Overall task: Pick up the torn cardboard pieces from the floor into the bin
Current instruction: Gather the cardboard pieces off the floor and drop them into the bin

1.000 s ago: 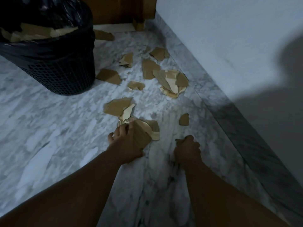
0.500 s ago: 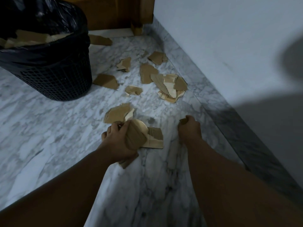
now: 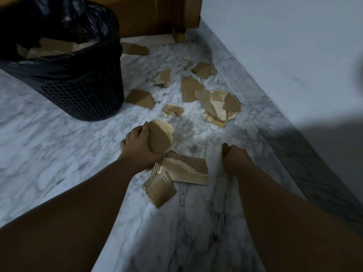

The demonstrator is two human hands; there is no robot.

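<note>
Our left hand [image 3: 142,147] clutched cardboard pieces [image 3: 159,138], right hand [image 3: 233,159] fisted; the bin [image 3: 82,95] held some, many scraps [image 3: 214,104] remained.

bin [image 3: 84,95] cut off by left and top edges; its far rim out of frame. cardboard inside bin [image 3: 51,49] partly hidden under black liner [image 3: 78,26]. left hand [image 3: 140,148] covers near part of held cardboard wad [image 3: 160,138]; how many pieces in it, cannot tell. right hand [image 3: 234,160] curled, palm side hidden, contents cannot tell. piece by door [image 3: 135,49] partly behind bin. both forearms run off bottom edge. right edge smeared by dark blur.
</note>
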